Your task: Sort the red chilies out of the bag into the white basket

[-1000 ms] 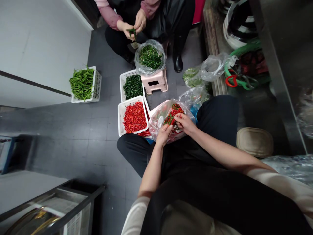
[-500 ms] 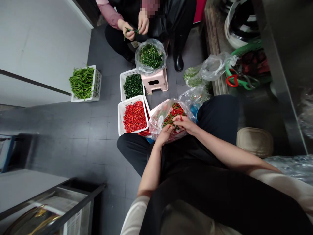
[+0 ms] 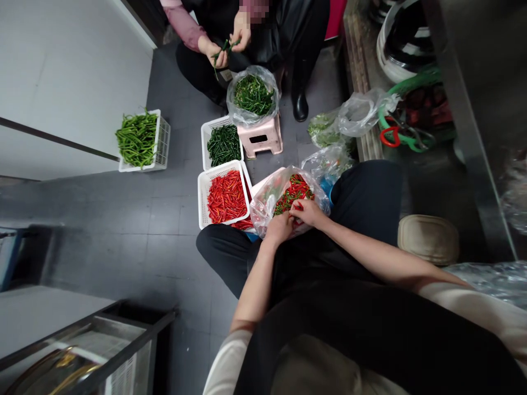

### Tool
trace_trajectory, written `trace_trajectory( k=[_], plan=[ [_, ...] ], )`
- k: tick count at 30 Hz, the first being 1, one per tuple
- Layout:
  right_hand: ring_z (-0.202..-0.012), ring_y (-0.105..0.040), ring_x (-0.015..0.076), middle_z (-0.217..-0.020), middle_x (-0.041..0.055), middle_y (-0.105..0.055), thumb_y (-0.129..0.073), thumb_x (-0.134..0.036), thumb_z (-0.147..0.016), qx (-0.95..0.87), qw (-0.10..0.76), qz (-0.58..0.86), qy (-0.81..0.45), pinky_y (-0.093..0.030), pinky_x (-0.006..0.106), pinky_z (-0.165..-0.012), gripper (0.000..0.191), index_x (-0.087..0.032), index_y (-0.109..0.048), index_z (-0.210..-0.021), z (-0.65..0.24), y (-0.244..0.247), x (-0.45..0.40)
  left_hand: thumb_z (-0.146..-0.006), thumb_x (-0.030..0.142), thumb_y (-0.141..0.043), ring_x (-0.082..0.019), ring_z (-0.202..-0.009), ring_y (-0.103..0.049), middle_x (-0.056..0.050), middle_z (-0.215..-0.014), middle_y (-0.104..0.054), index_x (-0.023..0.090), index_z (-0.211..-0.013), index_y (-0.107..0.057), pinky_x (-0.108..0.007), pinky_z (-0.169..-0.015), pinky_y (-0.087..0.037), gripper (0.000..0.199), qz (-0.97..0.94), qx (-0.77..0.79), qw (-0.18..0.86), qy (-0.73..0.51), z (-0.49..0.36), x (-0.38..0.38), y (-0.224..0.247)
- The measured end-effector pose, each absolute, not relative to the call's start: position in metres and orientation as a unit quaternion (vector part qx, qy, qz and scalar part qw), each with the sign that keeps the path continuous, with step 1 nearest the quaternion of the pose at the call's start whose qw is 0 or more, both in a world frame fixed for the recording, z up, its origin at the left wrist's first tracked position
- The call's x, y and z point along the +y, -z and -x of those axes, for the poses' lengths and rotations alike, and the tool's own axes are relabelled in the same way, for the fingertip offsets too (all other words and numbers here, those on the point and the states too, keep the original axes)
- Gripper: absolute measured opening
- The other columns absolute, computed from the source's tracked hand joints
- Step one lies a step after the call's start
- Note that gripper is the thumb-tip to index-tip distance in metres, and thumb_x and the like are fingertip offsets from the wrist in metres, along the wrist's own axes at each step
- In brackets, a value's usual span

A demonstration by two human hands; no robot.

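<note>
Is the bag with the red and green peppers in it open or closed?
Open: the clear bag has its mouth spread wide, showing the peppers inside.

Landmark: stool (image 3: 269, 141). On it, chilli bag (image 3: 246, 116). Directly left, first crate (image 3: 206, 141); left and nearer, second crate (image 3: 202, 198); far left, third crate (image 3: 163, 147). Nearer, slightly right: open bag (image 3: 262, 202). Well right: basket (image 3: 400, 89).

Just beyond the hands' grip, the chillies (image 3: 297, 188) are red with green stems, while off to its left sit bright red peppers (image 3: 227, 196) in a white basket (image 3: 203, 204) and, farther out, dark green peppers (image 3: 224, 146) in another white one.
</note>
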State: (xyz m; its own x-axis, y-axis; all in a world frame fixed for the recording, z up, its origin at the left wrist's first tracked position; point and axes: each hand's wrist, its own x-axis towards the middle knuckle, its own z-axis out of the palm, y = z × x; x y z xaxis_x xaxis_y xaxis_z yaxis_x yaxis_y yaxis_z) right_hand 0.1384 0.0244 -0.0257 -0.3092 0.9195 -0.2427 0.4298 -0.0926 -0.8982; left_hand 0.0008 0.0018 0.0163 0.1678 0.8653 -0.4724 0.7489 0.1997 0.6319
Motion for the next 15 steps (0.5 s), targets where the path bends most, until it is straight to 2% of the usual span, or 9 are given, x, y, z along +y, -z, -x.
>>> trace_trajectory(
  k=[2,4,7,9,11,15],
  plan=[
    [-0.073,-0.053,0.0182,-0.076,0.0046,-0.059,-0.053,-0.024,-0.078,-0.707,0.187,0.538,-0.419,-0.038,0.028,-0.066,0.013,-0.019,-0.052,-0.066,-0.138,0.023,0.026,-0.083,0.026,-0.048,-0.027,-0.082,-0.060,-0.012,-0.078,-0.064,0.019,-0.076,-0.059,-0.036,-0.079,-0.041,0.015,-0.617,0.663,0.421,-0.048,-0.005,0.000,-0.015],
    [-0.083,-0.055,0.0224,-0.086,0.0084,-0.061,-0.061,-0.026,-0.076,-0.737,0.079,0.548,-0.387,-0.038,0.031,-0.071,0.010,-0.019,-0.055,-0.071,-0.137,0.023,0.032,-0.083,0.026,-0.047,-0.027,-0.080,-0.059,-0.013,-0.074,-0.062,0.018,-0.075,-0.058,-0.037,-0.078,-0.041,0.015,-0.591,0.692,0.414,-0.038,-0.007,-0.001,-0.013],
    [-0.086,-0.057,0.0280,-0.088,0.0130,-0.062,-0.076,-0.040,-0.064,-0.696,-0.078,0.596,-0.392,-0.041,0.034,-0.071,0.034,-0.018,-0.059,-0.083,-0.139,0.032,0.054,-0.082,0.023,-0.047,-0.025,-0.074,-0.058,-0.008,-0.069,-0.059,0.020,-0.081,-0.056,-0.037,-0.077,-0.040,0.010,-0.555,0.708,0.433,-0.065,-0.003,-0.001,-0.010],
    [-0.087,-0.058,0.0293,-0.093,0.0162,-0.062,-0.072,-0.045,-0.068,-0.673,-0.083,0.641,-0.359,-0.042,0.035,-0.072,0.047,-0.015,-0.057,-0.100,-0.141,0.041,0.073,-0.080,0.016,-0.047,-0.022,-0.073,-0.056,-0.005,-0.070,-0.058,0.021,-0.077,-0.055,-0.035,-0.077,-0.040,0.010,-0.552,0.692,0.454,-0.103,0.001,0.000,-0.008],
    [-0.090,-0.059,0.0297,-0.099,0.0189,-0.062,-0.065,-0.038,-0.077,-0.662,-0.053,0.677,-0.316,-0.042,0.036,-0.075,0.049,-0.012,-0.052,-0.115,-0.142,0.051,0.091,-0.075,0.009,-0.045,-0.019,-0.075,-0.055,-0.003,-0.074,-0.058,0.021,-0.070,-0.052,-0.031,-0.076,-0.039,0.015,-0.561,0.669,0.467,-0.139,0.004,0.000,-0.004],
    [-0.094,-0.059,0.0304,-0.102,0.0197,-0.062,-0.066,-0.030,-0.076,-0.626,-0.062,0.707,-0.323,-0.042,0.037,-0.079,0.046,-0.013,-0.055,-0.118,-0.147,0.074,0.114,-0.076,0.008,-0.039,-0.015,-0.068,-0.053,0.000,-0.072,-0.060,0.020,-0.071,-0.050,-0.026,-0.067,-0.039,0.018,-0.518,0.651,0.526,-0.176,0.007,-0.002,0.003]
  ],
)
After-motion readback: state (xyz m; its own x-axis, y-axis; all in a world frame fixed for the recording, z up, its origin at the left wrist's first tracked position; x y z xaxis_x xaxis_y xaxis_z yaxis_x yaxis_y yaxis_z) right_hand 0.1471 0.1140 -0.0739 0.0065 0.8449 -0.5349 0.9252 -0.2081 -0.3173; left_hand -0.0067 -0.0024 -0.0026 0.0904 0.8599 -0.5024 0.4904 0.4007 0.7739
